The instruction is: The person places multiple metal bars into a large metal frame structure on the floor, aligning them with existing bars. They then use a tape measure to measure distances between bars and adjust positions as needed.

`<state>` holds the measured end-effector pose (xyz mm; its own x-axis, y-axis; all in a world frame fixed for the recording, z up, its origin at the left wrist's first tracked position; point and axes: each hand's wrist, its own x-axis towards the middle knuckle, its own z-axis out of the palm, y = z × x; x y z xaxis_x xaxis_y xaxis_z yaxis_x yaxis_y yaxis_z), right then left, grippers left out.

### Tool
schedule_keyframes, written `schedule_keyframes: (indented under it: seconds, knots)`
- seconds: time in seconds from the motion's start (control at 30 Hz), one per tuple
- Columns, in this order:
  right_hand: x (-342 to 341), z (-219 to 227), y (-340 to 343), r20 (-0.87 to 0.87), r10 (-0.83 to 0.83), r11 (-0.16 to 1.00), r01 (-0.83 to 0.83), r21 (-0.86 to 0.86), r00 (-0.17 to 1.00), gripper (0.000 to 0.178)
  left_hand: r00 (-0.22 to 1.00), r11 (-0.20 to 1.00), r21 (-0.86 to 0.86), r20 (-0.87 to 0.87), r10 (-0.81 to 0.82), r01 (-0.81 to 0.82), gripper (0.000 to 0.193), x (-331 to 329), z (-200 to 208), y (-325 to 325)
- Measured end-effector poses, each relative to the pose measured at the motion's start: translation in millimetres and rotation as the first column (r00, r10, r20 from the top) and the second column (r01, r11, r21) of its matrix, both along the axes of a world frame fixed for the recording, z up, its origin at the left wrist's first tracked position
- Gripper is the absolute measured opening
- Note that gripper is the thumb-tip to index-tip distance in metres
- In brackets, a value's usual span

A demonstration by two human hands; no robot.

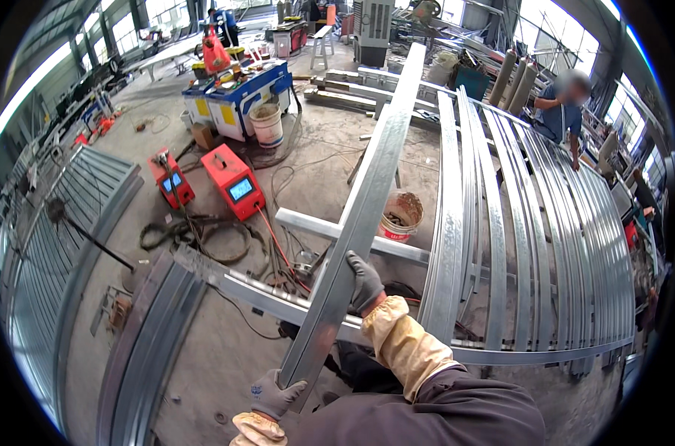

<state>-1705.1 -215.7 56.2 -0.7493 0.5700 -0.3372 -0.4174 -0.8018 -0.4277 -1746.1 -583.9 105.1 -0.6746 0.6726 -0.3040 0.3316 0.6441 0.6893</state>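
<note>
A long galvanized steel tube (pixel 360 215) runs from just in front of me up toward the far middle, with a lengthwise line along its top face. My left hand (pixel 276 395), in a grey work glove, is closed round its near end. Further along, my gloved right hand (pixel 365 282) grips the right side; its fingers are partly hidden against the metal. Under the tube pass a steel crossbar (pixel 315 223) and a nearer metal rail (pixel 263 297). Both my forearms wear yellowish sleeve covers.
Right of me, many long steel profiles (pixel 497 245) lie side by side on a frame, a person (pixel 560 111) at their far end. Red welding machines (pixel 229 178) stand left with cables on the floor. A bucket (pixel 402 215) sits beyond the crossbar; stacked steel beams (pixel 148 342) lie near left.
</note>
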Motion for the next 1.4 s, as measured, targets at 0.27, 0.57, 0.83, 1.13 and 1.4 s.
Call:
schedule_keyframes:
  seconds: [0.27, 0.57, 0.83, 1.13, 1.4]
  knots:
    - [-115.7, -85.1, 131.1, 0.24, -0.251, 0.953, 0.196, 0.23, 0.938, 0.043, 0.997, 0.998, 0.035, 0.047, 0.057, -0.059, 0.057, -67.9, -16.6, 122.0]
    - [-173.8, -78.7, 208.1, 0.479, -0.129, 0.952, -0.026, 0.304, 0.868, 0.043, 0.998, 0.996, -0.069, 0.025, 0.06, -0.058, 0.058, -122.0, -8.5, 221.9]
    - [-204.0, -111.2, 244.4, 0.37, -0.189, 0.948, 0.072, 0.309, 0.91, 0.03, 0.994, 0.999, -0.022, 0.095, 0.047, -0.045, 0.057, -162.2, -42.9, 245.7]
    - [-221.5, -120.4, 238.7, 0.368, -0.111, 0.98, 0.041, 0.193, 0.923, 0.032, 0.998, 0.998, -0.042, 0.039, 0.051, -0.05, 0.058, -185.7, -56.5, 243.0]
    - [-226.0, -126.7, 235.4, 0.409, -0.157, 0.966, 0.054, 0.252, 0.899, 0.031, 0.998, 0.996, -0.082, 0.062, 0.025, -0.02, 0.06, -193.0, -47.8, 248.4]
